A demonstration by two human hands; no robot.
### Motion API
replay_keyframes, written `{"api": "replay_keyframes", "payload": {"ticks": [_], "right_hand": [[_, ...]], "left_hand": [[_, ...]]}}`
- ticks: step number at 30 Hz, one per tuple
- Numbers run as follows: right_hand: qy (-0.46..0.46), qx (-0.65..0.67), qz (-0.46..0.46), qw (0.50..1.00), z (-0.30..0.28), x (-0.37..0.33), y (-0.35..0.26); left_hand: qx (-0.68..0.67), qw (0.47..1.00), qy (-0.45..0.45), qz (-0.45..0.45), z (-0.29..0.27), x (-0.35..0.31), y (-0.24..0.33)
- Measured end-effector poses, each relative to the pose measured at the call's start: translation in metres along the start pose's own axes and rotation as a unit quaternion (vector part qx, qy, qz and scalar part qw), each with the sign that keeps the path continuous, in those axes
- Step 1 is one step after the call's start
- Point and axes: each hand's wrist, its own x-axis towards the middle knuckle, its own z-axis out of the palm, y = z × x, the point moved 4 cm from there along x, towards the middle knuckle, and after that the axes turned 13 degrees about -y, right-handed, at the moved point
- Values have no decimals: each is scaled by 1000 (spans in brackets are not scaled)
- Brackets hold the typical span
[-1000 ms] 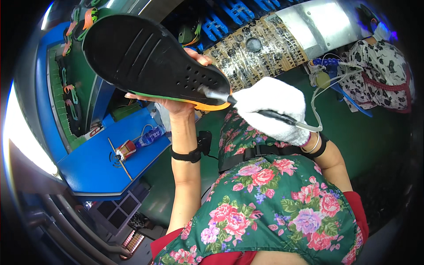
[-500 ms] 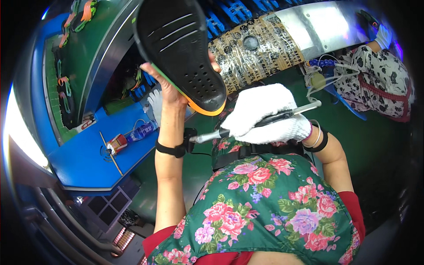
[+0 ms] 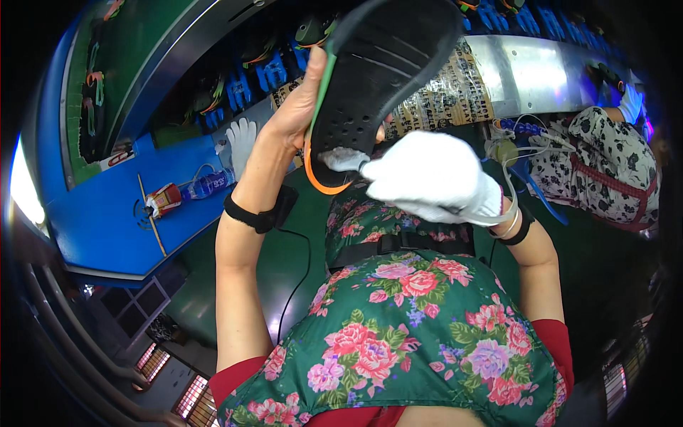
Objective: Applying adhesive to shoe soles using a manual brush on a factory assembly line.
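My bare left hand (image 3: 302, 107) grips a black shoe sole (image 3: 356, 92) by its edges, with the thumb on the green side edge and fingertips showing at the opposite edge. The sole has several small holes and an orange rim at its heel end, which points toward me. In my right hand (image 3: 430, 174), which wears a white knit glove, is a brush (image 3: 343, 159) with pale bristles. Those bristles lie over the inner face of the heel and appear to touch it. The glove hides most of the brush handle. A thin clear tube runs up beside the right wrist.
To the left, a blue table (image 3: 92, 228) bears a blue-labelled bottle (image 3: 206, 185), a red packet (image 3: 165, 201), a thin stick (image 3: 151, 213) and a white glove (image 3: 242, 139). Ahead runs a metal ledge (image 3: 530, 67) with taped cardboard (image 3: 462, 92). A co-worker's gloved hand (image 3: 630, 104) is at far right.
The sole has moved right and tilted, its toe end now leaning right. The brush has gone from beside the sole onto its heel. My view has shifted slightly.
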Motion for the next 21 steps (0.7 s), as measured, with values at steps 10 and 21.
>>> {"api": "replay_keyframes", "payload": {"ticks": [10,21], "right_hand": [[-18,130,28,991,8,3,8],[183,-8,96,978,-34,3,19]], "left_hand": [[-6,995,34,-97,-18,-12,-18],[-118,970,84,195,-23,-33,-86]]}}
